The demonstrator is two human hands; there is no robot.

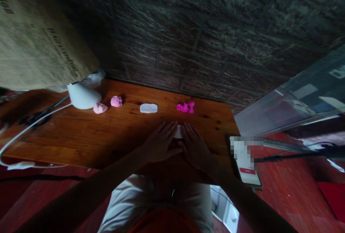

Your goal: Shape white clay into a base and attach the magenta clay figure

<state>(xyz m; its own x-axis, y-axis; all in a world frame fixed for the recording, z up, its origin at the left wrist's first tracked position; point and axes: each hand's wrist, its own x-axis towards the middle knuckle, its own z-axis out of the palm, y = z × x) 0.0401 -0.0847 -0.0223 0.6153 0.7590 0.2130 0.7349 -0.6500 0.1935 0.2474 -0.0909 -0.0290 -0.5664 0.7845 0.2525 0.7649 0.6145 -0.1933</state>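
Observation:
My left hand [161, 142] and my right hand [196, 149] lie flat near the table's front edge, fingers stretched forward and thumbs almost meeting. Between and partly under their fingers shows a small white, flat piece [179, 131], probably soft clay; the rest of it is hidden. Behind the left hand rests a flat white slab [148, 108] with rounded corners. Beyond the fingertips sits a bright magenta shaped piece [185, 107], too small to name. Two crumpled, clay-like pink lumps, one paler [100, 108] and one deeper pink [116, 101], are farther left.
The wooden table [129, 125] backs onto a dark brick wall [175, 60]. At left stands a lamp with a printed paper shade [45, 42] and white base [83, 96]; a white cable [35, 123] trails from it. A phone [249, 175] is at the right edge.

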